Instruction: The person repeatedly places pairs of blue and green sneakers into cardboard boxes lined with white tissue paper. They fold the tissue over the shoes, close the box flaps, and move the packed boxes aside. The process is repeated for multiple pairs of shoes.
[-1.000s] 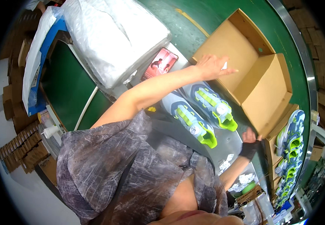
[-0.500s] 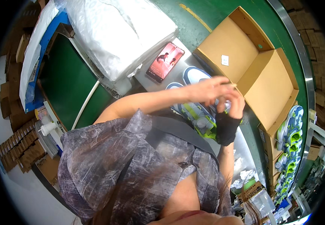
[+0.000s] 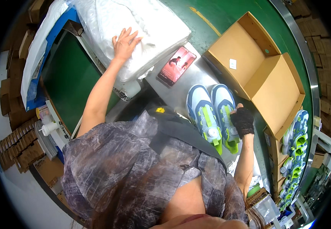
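Note:
A pair of light-blue and navy sneakers with lime-green trim stands side by side on the metal tabletop: the left sneaker (image 3: 204, 110) and the right sneaker (image 3: 224, 108). My right hand (image 3: 242, 120), in a black fingerless glove, is curled against the outer side of the right sneaker, with part of its fingers hidden. Over to the left, my left hand (image 3: 124, 44) lies with spread fingers on a big stack of white sheets (image 3: 161, 28) in clear plastic. A phone (image 3: 177, 65) with a lit screen rests between the stack and the sneakers.
An open brown shoebox (image 3: 236, 44) with its lid raised sits beyond the sneakers on the green surface (image 3: 196, 15). More boxes (image 3: 273, 152) and a row of similar sneakers (image 3: 299, 141) line the right side. A blue-edged bin (image 3: 50, 42) stands at far left.
My left hand has moved from beside my right hand, out left onto the white stack. My right hand has lowered to the sneaker's side. The sneakers, tilted or blurred before, now stand parallel.

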Motion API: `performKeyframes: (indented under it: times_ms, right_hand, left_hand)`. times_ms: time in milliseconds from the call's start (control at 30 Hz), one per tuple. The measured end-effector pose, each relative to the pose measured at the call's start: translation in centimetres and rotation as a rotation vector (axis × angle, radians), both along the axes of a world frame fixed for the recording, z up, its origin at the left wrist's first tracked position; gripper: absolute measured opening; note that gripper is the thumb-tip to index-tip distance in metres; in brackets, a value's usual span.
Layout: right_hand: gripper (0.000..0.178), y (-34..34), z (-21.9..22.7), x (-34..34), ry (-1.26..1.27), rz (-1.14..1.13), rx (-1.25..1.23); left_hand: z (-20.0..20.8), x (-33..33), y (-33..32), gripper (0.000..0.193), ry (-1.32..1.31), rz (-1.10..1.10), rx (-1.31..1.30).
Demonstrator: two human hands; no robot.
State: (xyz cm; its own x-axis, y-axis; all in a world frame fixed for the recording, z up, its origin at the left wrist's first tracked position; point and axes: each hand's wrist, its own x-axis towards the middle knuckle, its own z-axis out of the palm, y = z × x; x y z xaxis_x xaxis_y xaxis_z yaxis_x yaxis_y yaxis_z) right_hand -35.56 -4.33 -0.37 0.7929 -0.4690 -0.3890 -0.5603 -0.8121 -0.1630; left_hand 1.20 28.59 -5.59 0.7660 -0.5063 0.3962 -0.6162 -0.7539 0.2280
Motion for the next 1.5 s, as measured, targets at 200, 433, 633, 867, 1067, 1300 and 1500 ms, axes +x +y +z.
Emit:
performKeyframes:
  times_ms: [200,433,633,867,1067,1300,1500]
  right_hand:
    - [0.016,-0.2,-0.2,-1.7,-0.707,-0.071,0.21]
    - [0.031,0.0,6.8,0.6,-0.73,-0.32,0.6]
    - [0.048,2.5,13.8,7.2,-1.085,-0.016,0.614]
    - [0.029,-9.5,9.1,7.0,-1.549,-1.186,0.862]
    - [0.032,-19.9,5.8,-6.5,-1.889,-1.421,0.363]
    - [0.035,-19.3,2.5,-21.3,-1.875,-1.683,-0.264]
    - [0.031,-12.9,1.9,-21.5,-1.659,-1.817,0.143]
  left_hand:
    - [2.6,2.3,1.1,0.017,-0.052,-0.017,-0.191]
    - [21.6,1.8,-3.5,0.026,-0.068,-0.084,-0.422]
    - [26.3,-7.6,-20.5,0.027,-0.841,-0.787,-0.167]
    - [20.6,-14.8,-33.8,0.057,0.046,-1.074,-0.552]
    - [8.5,-7.9,-30.2,0.057,-0.345,-0.892,0.283]
    - [7.2,2.8,-25.3,0.079,-0.196,-0.244,0.184]
    - [7.2,2.6,-25.2,0.081,1.391,-0.316,0.041]
